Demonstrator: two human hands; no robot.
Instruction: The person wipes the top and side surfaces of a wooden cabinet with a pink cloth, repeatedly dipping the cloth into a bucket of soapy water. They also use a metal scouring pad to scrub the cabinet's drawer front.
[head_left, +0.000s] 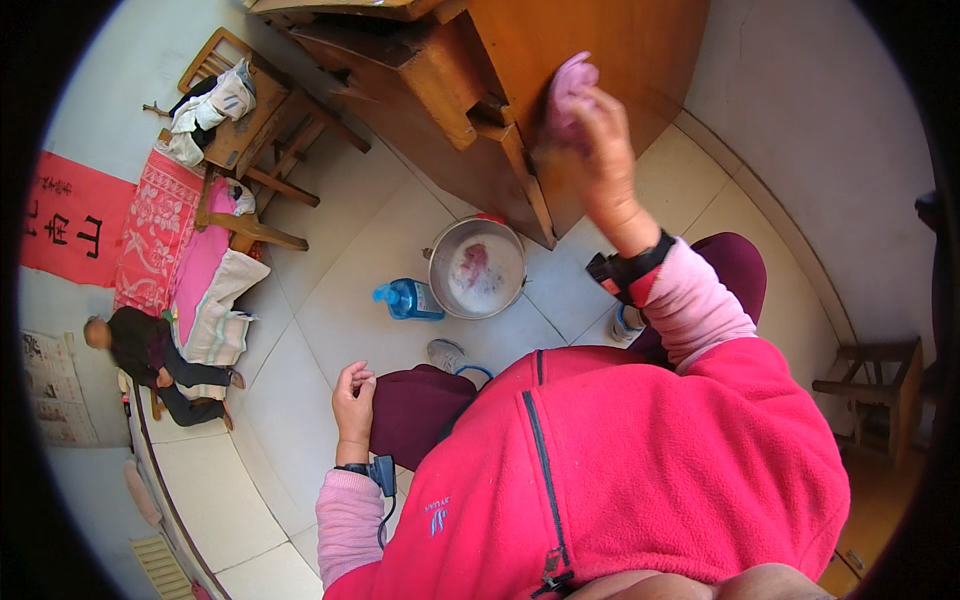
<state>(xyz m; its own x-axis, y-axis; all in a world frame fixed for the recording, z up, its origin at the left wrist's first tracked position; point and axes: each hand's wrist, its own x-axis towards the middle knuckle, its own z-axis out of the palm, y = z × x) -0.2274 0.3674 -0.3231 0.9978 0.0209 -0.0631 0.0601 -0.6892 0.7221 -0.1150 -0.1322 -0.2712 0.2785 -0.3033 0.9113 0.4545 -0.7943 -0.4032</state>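
My right hand (606, 161) holds a pink cloth (571, 94) against the side panel of a wooden cabinet (600, 37); the hand is slightly blurred. My left hand (354, 401) rests beside my left knee, fingers loosely bent and holding nothing. On the floor below the cabinet stands a metal bucket (432, 274) of foamy water (499, 277), with something reddish in the foam. A blue pump bottle (414, 300) with a label stands beside the bucket.
Upper left, a wooden chair (270, 112) bears clothes (225, 97), near a bed with pink covers (201, 262). Another person (142, 345) sits at the far left. A small wooden stool (870, 390) stands by the right wall.
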